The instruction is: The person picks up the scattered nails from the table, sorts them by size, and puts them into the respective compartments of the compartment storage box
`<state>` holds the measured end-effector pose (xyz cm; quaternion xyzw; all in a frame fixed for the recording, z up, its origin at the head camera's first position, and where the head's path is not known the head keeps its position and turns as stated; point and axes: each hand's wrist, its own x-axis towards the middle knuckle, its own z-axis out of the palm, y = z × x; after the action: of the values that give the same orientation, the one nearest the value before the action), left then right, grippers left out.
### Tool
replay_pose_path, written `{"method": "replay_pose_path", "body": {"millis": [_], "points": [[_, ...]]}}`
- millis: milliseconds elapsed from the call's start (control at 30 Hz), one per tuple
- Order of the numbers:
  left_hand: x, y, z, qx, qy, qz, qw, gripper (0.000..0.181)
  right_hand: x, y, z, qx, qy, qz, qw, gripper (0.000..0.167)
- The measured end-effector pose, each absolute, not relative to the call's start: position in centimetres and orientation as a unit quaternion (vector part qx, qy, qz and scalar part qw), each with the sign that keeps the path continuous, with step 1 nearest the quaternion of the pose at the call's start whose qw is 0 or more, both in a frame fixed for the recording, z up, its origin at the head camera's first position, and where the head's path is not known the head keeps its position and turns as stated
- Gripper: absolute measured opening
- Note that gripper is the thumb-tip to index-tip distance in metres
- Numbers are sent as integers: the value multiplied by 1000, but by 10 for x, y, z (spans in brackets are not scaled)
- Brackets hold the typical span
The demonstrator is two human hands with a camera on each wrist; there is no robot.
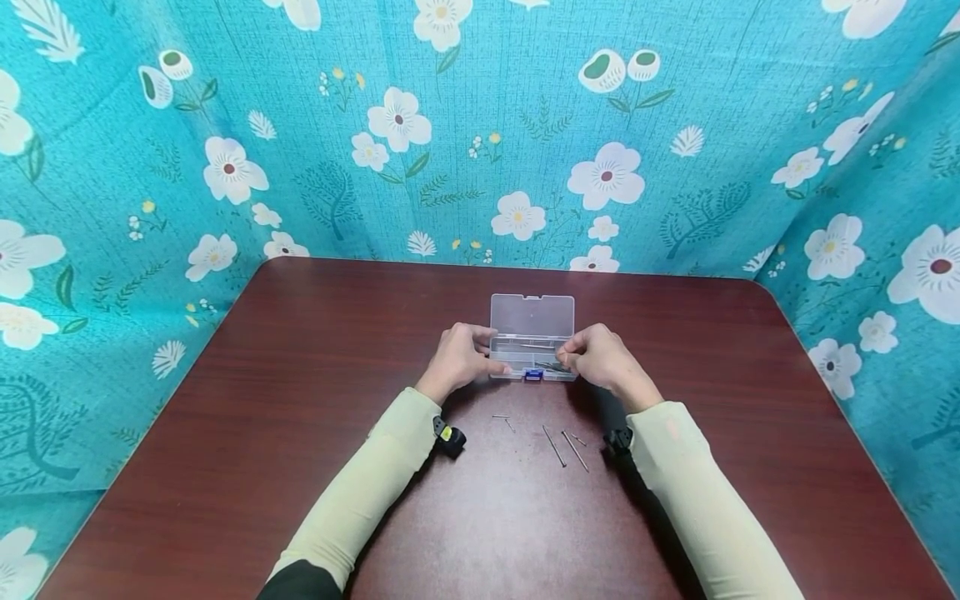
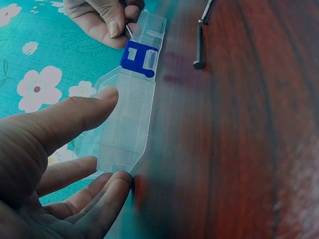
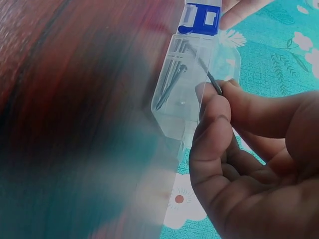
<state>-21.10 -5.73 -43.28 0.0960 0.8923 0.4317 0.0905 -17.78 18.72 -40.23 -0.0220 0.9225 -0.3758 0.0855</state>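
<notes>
A clear plastic compartment box (image 1: 516, 372) with a blue latch (image 1: 533, 375) lies on the table, its lid (image 1: 532, 317) raised at the back. My left hand (image 1: 459, 357) grips the box's left end, thumb at the front edge and fingers around the end. At the right end, my right hand (image 1: 603, 360) pinches a dark nail (image 3: 205, 69) between thumb and forefinger, its other end slanting into the box. Several nails lie inside, among them one with a visible head (image 3: 172, 87) in the right wrist view.
On the brown table (image 1: 337, 333) in front of the box lie several loose nails, two longer ones (image 1: 553, 446) and smaller ones (image 1: 501, 417). A blue flowered cloth (image 1: 480, 133) hangs behind the table and along its sides.
</notes>
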Motion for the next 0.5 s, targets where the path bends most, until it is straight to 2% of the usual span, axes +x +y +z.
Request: {"method": "replay_pose_path", "body": {"millis": [500], "points": [[-210, -58, -433, 104, 893, 430, 87, 68, -168, 194, -400, -12, 913, -403, 63, 12]]}}
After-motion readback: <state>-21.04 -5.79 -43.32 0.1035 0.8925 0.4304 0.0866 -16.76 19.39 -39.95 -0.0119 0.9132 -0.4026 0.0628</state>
